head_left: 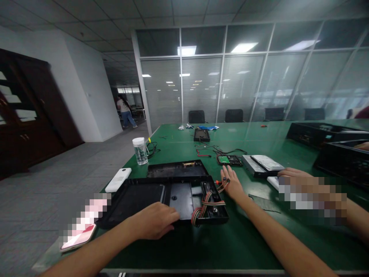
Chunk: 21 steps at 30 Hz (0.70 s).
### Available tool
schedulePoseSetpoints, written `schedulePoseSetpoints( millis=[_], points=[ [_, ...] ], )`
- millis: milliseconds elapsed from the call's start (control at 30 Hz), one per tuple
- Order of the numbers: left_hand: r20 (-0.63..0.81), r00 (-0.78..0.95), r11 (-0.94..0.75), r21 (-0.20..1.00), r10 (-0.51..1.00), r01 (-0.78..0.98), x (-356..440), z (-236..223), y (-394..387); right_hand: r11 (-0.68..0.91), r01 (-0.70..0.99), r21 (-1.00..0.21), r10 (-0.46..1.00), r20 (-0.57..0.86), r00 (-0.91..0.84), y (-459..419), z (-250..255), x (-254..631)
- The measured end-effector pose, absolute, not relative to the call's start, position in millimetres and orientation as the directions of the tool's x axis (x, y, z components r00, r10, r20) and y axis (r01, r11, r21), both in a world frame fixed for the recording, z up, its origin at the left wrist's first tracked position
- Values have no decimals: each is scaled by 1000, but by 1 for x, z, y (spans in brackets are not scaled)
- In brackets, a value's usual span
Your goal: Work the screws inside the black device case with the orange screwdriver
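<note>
In front of me on the green table is an open, shallow black device case. My left hand is closed at its front edge, with the fingers curled at the rim and partly hidden. Striped ribbon cables run through the case's right compartment, and some loop out over its edge. Just off the case's right side, my right hand is stretched out with its fingers extended. Thin wires with small dark connectors lie against the back of that hand. Behind the case rests a second black panel.
A co-worker's hand is at the right, by a stack of drives. Large black housings stand beyond. A circuit board, loose cables, a water bottle and phones also lie about.
</note>
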State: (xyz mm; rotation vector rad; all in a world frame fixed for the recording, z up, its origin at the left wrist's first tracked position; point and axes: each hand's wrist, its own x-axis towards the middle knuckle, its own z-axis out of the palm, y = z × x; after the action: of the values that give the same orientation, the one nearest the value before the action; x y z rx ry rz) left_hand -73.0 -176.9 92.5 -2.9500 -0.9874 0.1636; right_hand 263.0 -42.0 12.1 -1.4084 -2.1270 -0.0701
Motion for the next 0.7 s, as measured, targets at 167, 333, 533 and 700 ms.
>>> schedulePoseSetpoints(
  millis=[167, 333, 533, 700],
  points=[
    [-135, 795, -804, -29, 592, 594, -73, 75, -176, 67, 993, -99, 867, 498, -9, -7, -12, 288],
    [-152, 788, -797, 5, 596, 604, -67, 65, -179, 359, 895, -264, 863, 459, -211, -3, -14, 276],
    [-205, 696, -709, 9, 689, 705, -70, 64, -145, 636, 652, -412, 769, 405, -495, -21, -10, 229],
    [-76, 754, -750, 85, 652, 656, -71, 70, -67, 546, 777, -314, 833, 302, -463, -35, 3, 227]
  ],
)
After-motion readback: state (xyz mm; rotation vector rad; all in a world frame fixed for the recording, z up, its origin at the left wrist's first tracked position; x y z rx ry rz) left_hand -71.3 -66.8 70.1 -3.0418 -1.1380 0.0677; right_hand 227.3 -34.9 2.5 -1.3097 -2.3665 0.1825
